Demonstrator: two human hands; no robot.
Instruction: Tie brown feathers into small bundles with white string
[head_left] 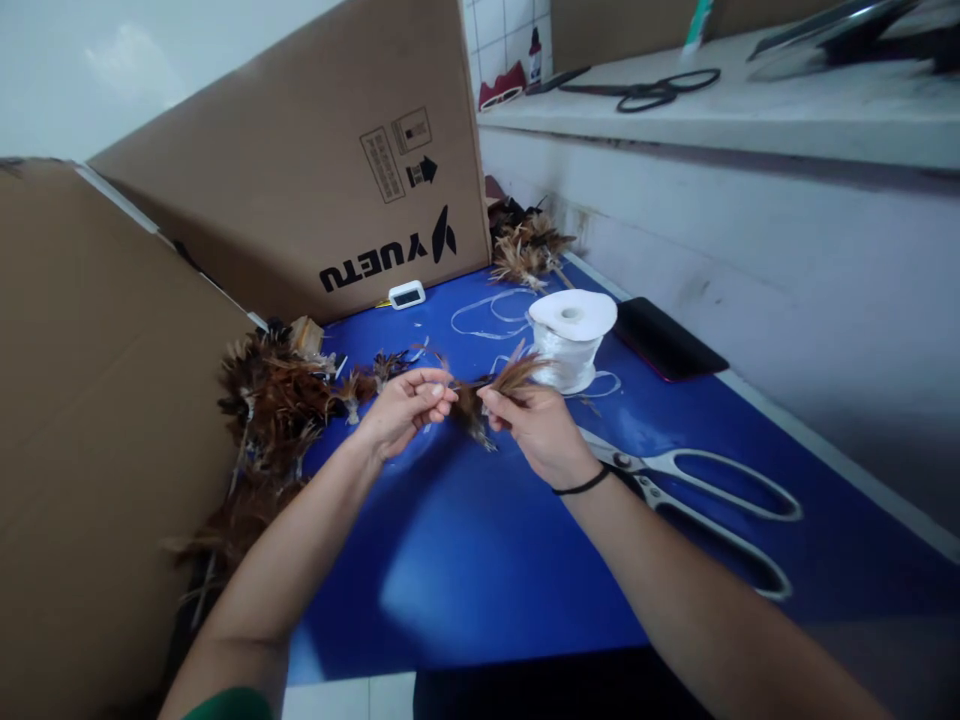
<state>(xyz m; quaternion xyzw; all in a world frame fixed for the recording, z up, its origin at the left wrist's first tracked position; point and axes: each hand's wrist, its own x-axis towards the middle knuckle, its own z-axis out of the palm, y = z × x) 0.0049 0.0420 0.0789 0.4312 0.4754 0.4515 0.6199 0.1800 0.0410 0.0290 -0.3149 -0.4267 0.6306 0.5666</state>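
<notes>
My right hand (546, 428) is closed around a small bunch of brown feathers (521, 374), whose tips fan out to the right above the fingers. Close beside it, my left hand (409, 408) pinches thumb and fingertips together; what lies in that pinch is too small to make out. More dark feathers (471, 415) show in the gap between the two hands, over the blue table (465, 560). Just behind the right hand stands a white spool of clear ribbon or cord (568, 355), with loose loops (487, 325) lying around it.
Large scissors (705, 480) lie right of my right wrist. A black phone-like slab (667, 338) rests by the wall. Feather piles (277, 390) line the left edge, with another feather bundle (529, 245) at the back. A cardboard box (315, 170) and a small white device (407, 294) stand behind.
</notes>
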